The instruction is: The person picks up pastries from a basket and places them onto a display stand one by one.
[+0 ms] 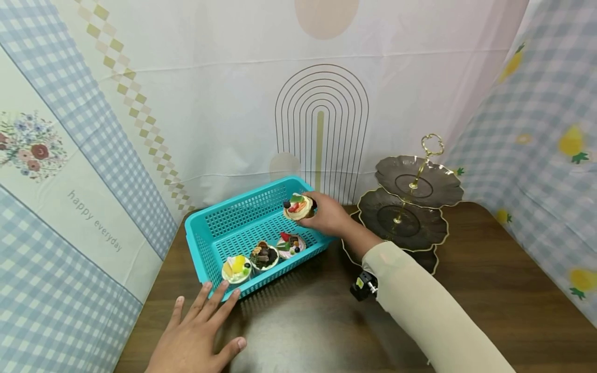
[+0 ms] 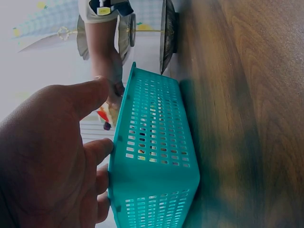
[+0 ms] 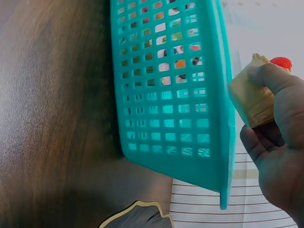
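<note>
In the head view my right hand (image 1: 328, 216) grips a cupcake (image 1: 298, 207) topped with cream, a strawberry and a dark berry, above the right part of the turquoise basket (image 1: 200, 243). The right wrist view shows the cupcake's pale side (image 3: 251, 95) between thumb and fingers, beside the basket rim. Along the basket's near wall sit a yellow-fruit cupcake (image 1: 236, 269), a chocolate-topped cupcake (image 1: 264, 257) and a strawberry-topped cupcake (image 1: 290, 245). My left hand (image 1: 198, 326) is spread with fingertips at the basket's near left rim; its fingers look straight in the left wrist view.
Right of the basket stands a three-tier stand with dark scalloped plates (image 1: 396, 220), gold edges and a gold ring handle (image 1: 432, 144). Everything rests on a brown wooden table (image 1: 298, 331). Patterned cloth (image 1: 224, 103) hangs close behind and at both sides.
</note>
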### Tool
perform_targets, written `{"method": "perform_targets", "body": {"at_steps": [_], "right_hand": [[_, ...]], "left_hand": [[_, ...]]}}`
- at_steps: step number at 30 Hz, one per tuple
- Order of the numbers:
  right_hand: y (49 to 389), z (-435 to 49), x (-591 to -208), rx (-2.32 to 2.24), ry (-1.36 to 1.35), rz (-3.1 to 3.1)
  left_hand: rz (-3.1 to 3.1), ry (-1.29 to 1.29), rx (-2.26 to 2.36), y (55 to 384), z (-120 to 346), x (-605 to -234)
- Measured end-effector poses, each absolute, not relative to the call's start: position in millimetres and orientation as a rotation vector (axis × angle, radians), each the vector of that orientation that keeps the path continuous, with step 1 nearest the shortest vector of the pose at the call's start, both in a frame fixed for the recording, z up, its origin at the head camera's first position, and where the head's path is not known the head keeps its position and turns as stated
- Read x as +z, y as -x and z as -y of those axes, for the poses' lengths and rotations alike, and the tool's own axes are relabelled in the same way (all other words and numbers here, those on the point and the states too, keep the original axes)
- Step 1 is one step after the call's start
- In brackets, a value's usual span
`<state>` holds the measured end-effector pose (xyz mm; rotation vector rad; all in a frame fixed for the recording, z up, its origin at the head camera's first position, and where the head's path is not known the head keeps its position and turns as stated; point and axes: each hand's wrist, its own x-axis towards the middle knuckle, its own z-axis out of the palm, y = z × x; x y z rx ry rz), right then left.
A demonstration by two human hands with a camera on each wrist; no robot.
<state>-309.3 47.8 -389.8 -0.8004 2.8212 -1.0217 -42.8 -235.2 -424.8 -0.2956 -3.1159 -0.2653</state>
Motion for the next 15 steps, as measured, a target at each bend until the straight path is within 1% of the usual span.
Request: {"method": "perform_targets", "body": {"at_steps": [7, 15], "right_hand": [[299.9, -56.7, -375.6, -1.153, 0.628, -2.786], [289.6, -73.2, -362.9, -1.259, 0.591, -2.744]], "left_hand": [[3.126, 0.291, -0.285, 43.6, 235.2, -424.6], [3.131, 0.29, -0.298, 43.6, 236.0, -424.6]]}}
